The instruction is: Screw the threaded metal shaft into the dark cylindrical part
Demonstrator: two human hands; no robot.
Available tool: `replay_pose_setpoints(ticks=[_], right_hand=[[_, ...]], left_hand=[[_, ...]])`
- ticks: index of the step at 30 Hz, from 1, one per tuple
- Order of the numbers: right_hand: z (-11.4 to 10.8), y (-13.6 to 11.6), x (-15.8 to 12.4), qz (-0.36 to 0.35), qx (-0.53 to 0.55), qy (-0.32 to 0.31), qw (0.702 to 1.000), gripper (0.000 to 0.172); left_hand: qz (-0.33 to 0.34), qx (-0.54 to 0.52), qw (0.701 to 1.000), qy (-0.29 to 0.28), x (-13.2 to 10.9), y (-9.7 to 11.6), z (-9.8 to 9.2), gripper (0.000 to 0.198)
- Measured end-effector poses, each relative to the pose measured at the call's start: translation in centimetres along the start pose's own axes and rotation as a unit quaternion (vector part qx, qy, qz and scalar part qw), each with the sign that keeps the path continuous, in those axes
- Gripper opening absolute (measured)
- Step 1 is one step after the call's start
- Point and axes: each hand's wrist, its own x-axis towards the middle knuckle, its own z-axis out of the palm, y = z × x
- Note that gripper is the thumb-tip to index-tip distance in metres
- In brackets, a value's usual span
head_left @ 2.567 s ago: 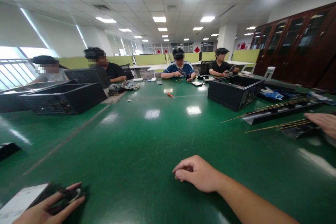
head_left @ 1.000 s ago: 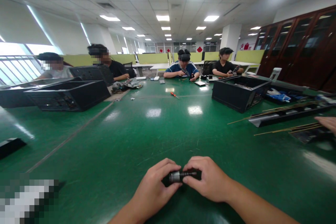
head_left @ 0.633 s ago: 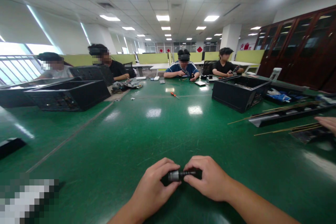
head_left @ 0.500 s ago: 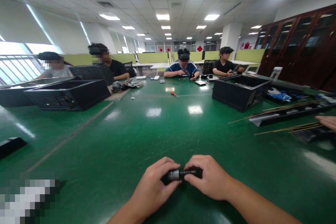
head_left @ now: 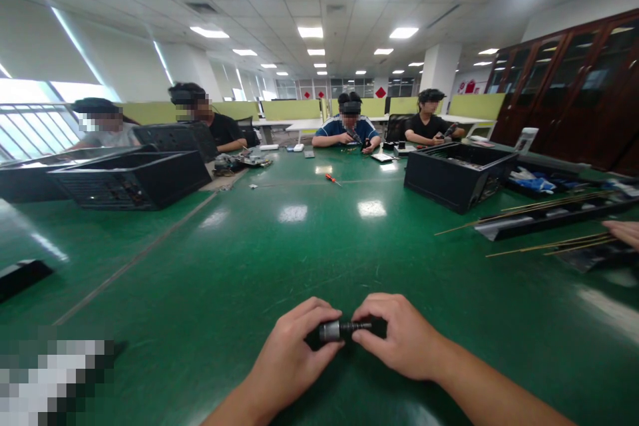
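Observation:
A small cylindrical part point(head_left: 330, 331), with a silver body and a dark stepped shaft ending in a thin tip, lies sideways just above the green tabletop. Its silver body is held by my left hand point(head_left: 294, 346), thumb below and fingers over the top. From the other side, my right hand point(head_left: 399, 336) curls round the shaft, with thumb and forefinger closed in a pinch near its base. The thin tip points into the hollow of my right palm. My left fingers and palm hide the far left end of the part.
An orange screwdriver point(head_left: 332, 179) lies mid-table. Black computer cases stand left point(head_left: 174, 176) and right point(head_left: 439, 180). Thin brass-coloured rods point(head_left: 549, 245) and a metal channel point(head_left: 499, 229) lie at right, near another person's hand point(head_left: 624, 231). Several people sit across the table point(head_left: 279, 246).
My right hand has shifted very slightly right along the shaft, so the two sets of fingertips are a little farther apart. My left hand keeps its hold on the silver body.

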Motion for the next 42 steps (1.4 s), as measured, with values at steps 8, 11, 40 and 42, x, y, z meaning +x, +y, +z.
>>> replay_pose_setpoints(ticks=[8, 11, 40, 42], right_hand=[[-0.2, 0.0, 0.0, 0.004, -0.005, -0.001, 1.000, 0.010], [-0.4, 0.0, 0.0, 0.004, -0.008, -0.002, 1.000, 0.010], [-1.1, 0.5, 0.2, 0.001, -0.018, 0.021, 1.000, 0.008], [-1.1, 0.5, 0.2, 0.004, -0.020, 0.020, 1.000, 0.008]], left_hand=[[0.002, 0.006, 1.000, 0.006, 0.1, 0.0, -0.2, 0.031], [0.002, 0.007, 1.000, 0.012, 0.1, 0.0, -0.3, 0.029], [-0.002, 0.027, 0.999, 0.037, 0.2, -0.5, -0.7, 0.028], [-0.001, 0.027, 0.999, 0.038, 0.2, -0.6, -0.7, 0.027]])
